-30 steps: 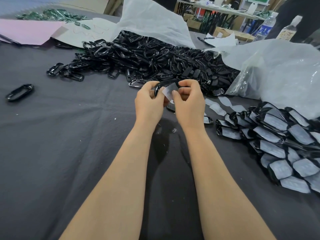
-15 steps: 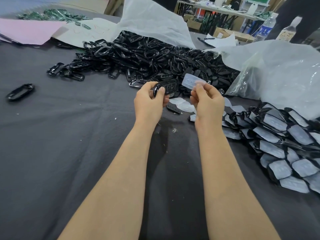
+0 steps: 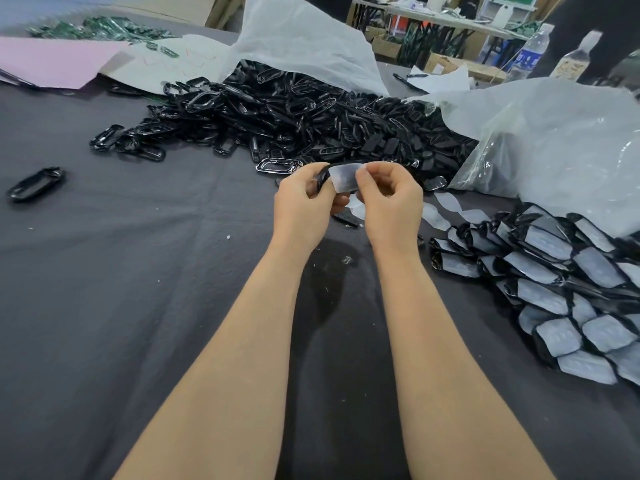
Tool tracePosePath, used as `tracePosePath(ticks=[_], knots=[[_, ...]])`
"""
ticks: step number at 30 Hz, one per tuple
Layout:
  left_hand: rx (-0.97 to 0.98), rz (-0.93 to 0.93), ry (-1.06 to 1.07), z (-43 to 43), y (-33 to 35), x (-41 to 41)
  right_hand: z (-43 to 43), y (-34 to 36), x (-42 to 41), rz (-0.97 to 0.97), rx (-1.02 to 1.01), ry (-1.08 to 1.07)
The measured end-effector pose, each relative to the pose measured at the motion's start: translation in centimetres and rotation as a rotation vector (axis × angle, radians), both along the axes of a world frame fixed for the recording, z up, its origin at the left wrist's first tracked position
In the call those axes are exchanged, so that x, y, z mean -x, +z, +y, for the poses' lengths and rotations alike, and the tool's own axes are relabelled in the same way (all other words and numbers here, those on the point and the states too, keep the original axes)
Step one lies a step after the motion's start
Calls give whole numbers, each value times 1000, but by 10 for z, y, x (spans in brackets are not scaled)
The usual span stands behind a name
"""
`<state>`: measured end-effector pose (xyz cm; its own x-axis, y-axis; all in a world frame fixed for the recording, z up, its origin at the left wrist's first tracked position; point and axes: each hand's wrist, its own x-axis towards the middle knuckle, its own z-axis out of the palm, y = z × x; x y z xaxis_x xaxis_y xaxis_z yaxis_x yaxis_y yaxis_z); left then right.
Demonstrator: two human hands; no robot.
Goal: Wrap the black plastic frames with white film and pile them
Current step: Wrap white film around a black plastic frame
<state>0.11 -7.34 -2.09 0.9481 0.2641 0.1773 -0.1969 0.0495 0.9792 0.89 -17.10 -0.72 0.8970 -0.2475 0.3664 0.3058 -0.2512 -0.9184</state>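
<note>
A black plastic frame (image 3: 321,177) is held above the dark grey table cloth (image 3: 138,289), just in front of the big heap of bare frames (image 3: 294,119), which serves here as the landmark. The frame is gripped at its left end by the left hand (image 3: 303,206), whose fingers are closed around it, and only a curved black edge of it is seen past the thumb. A piece of white film (image 3: 343,176) is laid against the frame's near side and is pinched at its right edge between thumb and forefinger of the right hand (image 3: 391,199), which is closed on it. The two hands are set close together, almost touching. Directly under them, on the cloth in front of the heap, a strip of loose film pieces (image 3: 450,211) and one small black part (image 3: 348,219) are seen. To the right of the heap, and nearer the person, a pile of wrapped frames (image 3: 561,271) is laid in overlapping rows. A clear plastic bag (image 3: 554,143) lies beside the heap's right end, touching the wrapped pile. To the left of the heap, a single frame (image 3: 34,184) lies well apart on the cloth. Behind the heap's left end, a pink sheet (image 3: 52,60) is spread.
</note>
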Motion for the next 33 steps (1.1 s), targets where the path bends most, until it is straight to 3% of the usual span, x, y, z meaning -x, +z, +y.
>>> tracePosePath(ticks=[9,20,26,33], knots=[[13,-51,-45,-2,2,3,5,-2,1,-10,-87,-49],[-19,-39,-62,-1,0,2,-5,-3,-10,252,-289,136],[21,-10,-55,-4,3,4,-3,-4,-10,206,-191,56],[-93,18,-52,-2,0,2,-5,-5,-8,179,-47,25]])
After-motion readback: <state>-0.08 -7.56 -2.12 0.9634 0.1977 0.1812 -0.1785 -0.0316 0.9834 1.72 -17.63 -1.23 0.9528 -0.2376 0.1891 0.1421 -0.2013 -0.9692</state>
